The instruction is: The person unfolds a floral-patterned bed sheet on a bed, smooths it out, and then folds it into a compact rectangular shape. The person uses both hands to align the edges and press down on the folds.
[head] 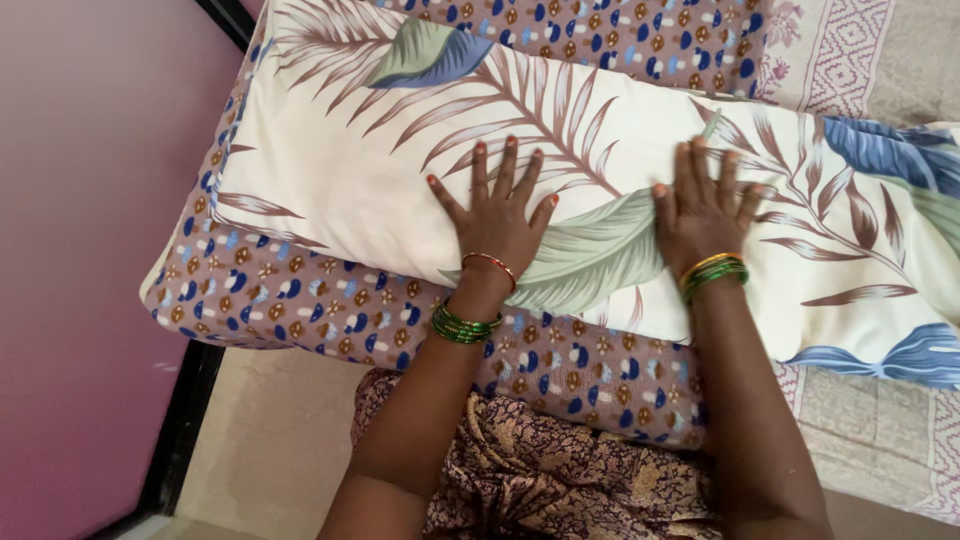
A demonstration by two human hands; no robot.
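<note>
Both hands lie flat, palms down, on a cream pillow (pixel 400 170) printed with brown palm fronds and large green and blue leaves. The pillow stretches from the upper left to the right edge of the view and rests on top of a mattress (pixel 300 300) covered in a brown cloth with small blue, white and tan shapes.

The left hand (pixel 497 215) presses on the pillow near its near edge, about midway along its length. Its fingers are spread wide and straight, the thumb out to the left, and it grips nothing. The nails are painted orange-red. A thin red and gold bangle sits at the wrist, and a stack of green bangles (pixel 463 326) lies a little lower on the forearm, over the patterned mattress cover.

The right hand (pixel 703 208) rests on the pillow just to the right of the left hand, apart from it, with a big green leaf print between them. Its fingers are also stretched out and slightly fanned, flat against the cloth, holding nothing. Green and gold bangles (pixel 714 272) circle its wrist.

Below the forearms a dark brown garment with a pale pattern (pixel 540 480) shows. To the left stands a pink wall (pixel 90 250). A pale sheet with a printed border (pixel 880 440) lies at the right.
</note>
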